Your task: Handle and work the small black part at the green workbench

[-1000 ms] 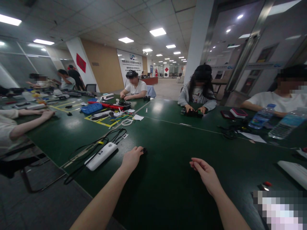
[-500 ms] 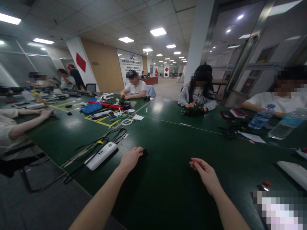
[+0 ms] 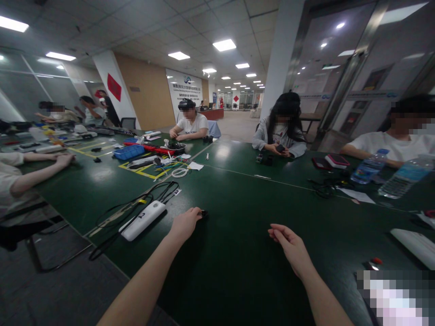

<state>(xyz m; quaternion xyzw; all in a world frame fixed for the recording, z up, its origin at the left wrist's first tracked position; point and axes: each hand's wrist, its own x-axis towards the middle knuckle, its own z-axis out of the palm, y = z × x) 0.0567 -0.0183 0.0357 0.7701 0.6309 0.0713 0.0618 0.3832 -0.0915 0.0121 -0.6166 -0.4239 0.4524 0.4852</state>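
- Left hand (image 3: 185,223) pinches a small black part (image 3: 204,213) at the fingertips; its kind is too small to tell.
- Right hand (image 3: 288,240), loosely curled, lies well apart; whether it holds anything cannot be told.
- Grasping looks done; the part appears low on the green table (image 3: 238,271), not yet lifted.
- White device (image 3: 144,221) marked 2 lies untouched.

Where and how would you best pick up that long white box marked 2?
Likely by its far end, from above, pinching the white box across its narrow width: it lies long and flat, and a black cord crosses its nearer half.
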